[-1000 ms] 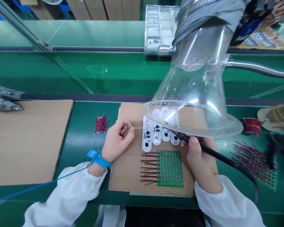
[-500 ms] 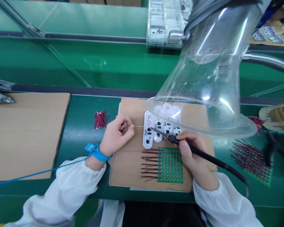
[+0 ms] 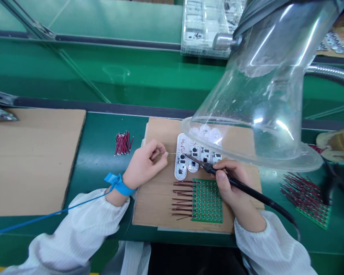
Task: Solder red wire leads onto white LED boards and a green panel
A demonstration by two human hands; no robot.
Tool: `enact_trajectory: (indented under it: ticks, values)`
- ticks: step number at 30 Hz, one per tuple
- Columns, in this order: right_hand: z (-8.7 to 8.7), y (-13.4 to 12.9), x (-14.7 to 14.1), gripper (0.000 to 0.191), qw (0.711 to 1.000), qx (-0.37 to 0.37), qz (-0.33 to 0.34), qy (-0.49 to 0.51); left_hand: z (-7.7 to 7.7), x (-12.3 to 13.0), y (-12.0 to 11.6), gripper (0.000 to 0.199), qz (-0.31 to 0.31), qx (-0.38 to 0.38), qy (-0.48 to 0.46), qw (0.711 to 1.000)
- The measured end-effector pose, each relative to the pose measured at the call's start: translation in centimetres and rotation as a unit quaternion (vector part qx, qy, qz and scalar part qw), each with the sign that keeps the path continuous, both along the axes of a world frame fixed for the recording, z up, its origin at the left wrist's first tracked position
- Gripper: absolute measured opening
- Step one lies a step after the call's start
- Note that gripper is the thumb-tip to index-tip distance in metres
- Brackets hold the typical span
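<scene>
My left hand [image 3: 147, 162] pinches a thin solder wire [image 3: 172, 153], whose far end reaches the leftmost white circuit board [image 3: 180, 168]. In my right hand [image 3: 232, 179] is a black soldering iron [image 3: 210, 169], held like a pen, its tip at the same board. More white boards [image 3: 193, 160] stand in a row beside it, partly behind a clear funnel-shaped hood. Nearer to me, a green board [image 3: 208, 200] with dark red wires along its left edge lies on the cardboard [image 3: 153, 198].
The clear hood [image 3: 255, 110] hangs over the boards' right end. Red wires [image 3: 123, 143] lie left of the cardboard. A second green board [image 3: 315, 214] with wires is at the right, beside a tape roll [image 3: 338, 143]. A blue wrist cord [image 3: 83, 204] crosses the left side.
The whole view has shifted slightly. My left hand has moved a little closer to the leftmost white board. The iron's tip remains at that board.
</scene>
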State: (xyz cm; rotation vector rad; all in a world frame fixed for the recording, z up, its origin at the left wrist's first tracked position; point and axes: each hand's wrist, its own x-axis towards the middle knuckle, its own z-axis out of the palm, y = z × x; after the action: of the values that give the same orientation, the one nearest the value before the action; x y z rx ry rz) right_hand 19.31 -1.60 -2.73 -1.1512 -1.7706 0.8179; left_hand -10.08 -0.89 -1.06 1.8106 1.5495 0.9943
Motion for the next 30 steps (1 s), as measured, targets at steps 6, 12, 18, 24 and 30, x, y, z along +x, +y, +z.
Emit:
enact_trajectory:
  ticks: [6, 12, 18, 24, 30]
  values:
    - [-0.5, -0.1, 0.0, 0.013, 0.996, 0.002, -0.065, 0.053, 0.1, -0.4, 0.1, 0.005, 0.034, 0.012, -0.022, 0.999]
    - [-0.4, -0.2, -0.4, 0.019, 0.998, -0.035, -0.039, 0.035, 0.1, -0.6, 0.1, 0.004, 0.027, -0.002, -0.025, 0.999]
    - [-0.1, -0.2, -0.5, 0.018, 0.999, -0.040, -0.019, -0.007, 0.0, -0.6, 0.2, 0.005, 0.016, 0.000, -0.019, 1.000]
    - [0.3, -0.1, -0.7, 0.012, 0.999, -0.022, -0.006, -0.036, -0.1, -0.4, 0.1, 0.005, -0.002, -0.015, -0.014, 1.000]
    - [-0.3, 0.0, -0.7, 0.012, 0.998, -0.044, -0.017, -0.030, -0.1, -1.3, 0.0, 0.005, 0.023, 0.001, -0.055, 0.998]
